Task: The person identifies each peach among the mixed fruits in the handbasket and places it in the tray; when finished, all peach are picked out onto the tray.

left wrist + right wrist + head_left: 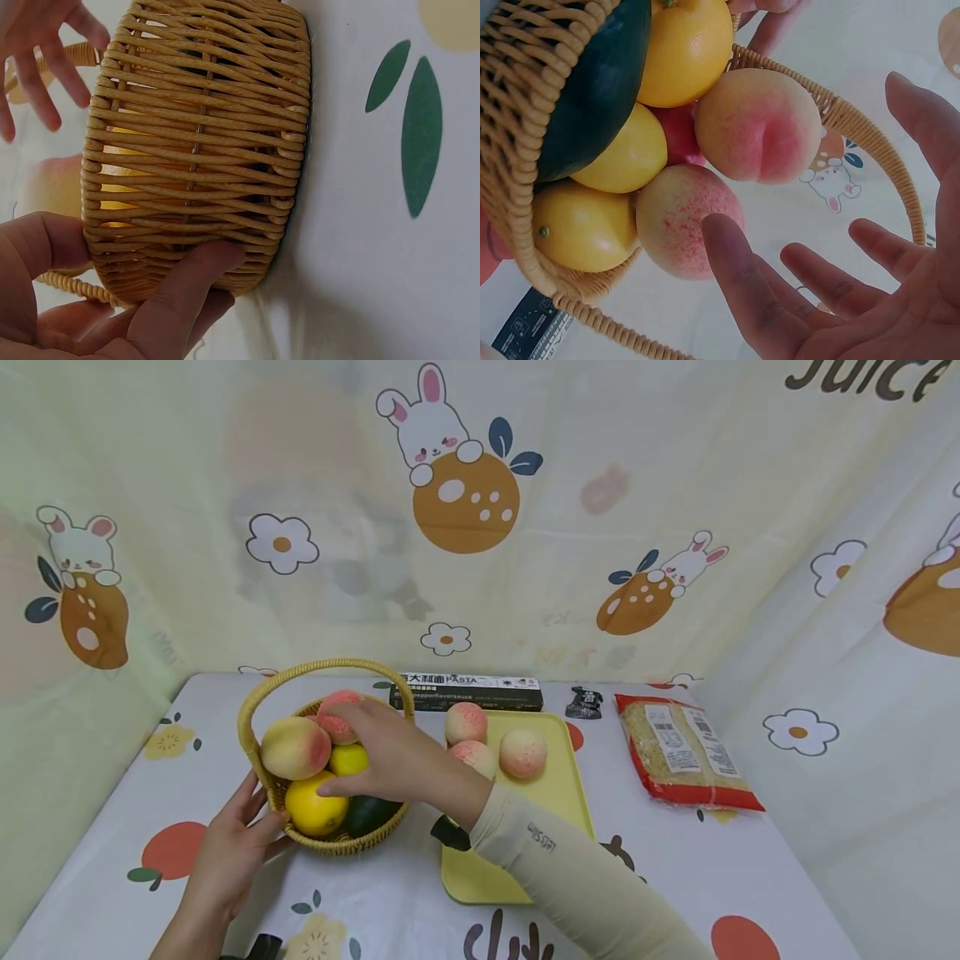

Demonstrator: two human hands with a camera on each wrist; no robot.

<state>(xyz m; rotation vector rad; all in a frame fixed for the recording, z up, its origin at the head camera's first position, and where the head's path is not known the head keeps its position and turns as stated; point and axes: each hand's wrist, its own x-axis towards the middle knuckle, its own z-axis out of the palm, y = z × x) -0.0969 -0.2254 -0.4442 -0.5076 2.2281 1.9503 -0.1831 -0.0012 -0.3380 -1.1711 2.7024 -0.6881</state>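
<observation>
A wicker basket (341, 847) with an arched handle stands at the left of the table. My left hand (236, 847) holds its near left wall; in the left wrist view, fingers (187, 289) press against the weave. Over the basket, my right hand (401, 756) has its fingers spread and grips nothing. One fingertip overlaps a speckled peach (679, 221) in the right wrist view. A smooth peach (296, 748) lies next to it on top of the pile. Below are an orange (317, 806), yellow lemons (585, 225) and a dark green fruit (369, 815). Something red shows between them, mostly hidden.
Right of the basket, a yellow tray (562, 785) bears three peaches (523, 753), partly behind my right forearm. A black pasta box (465, 693) lies behind it, beside a small black packet (584, 702). A red-edged bag of grain (686, 752) lies far right.
</observation>
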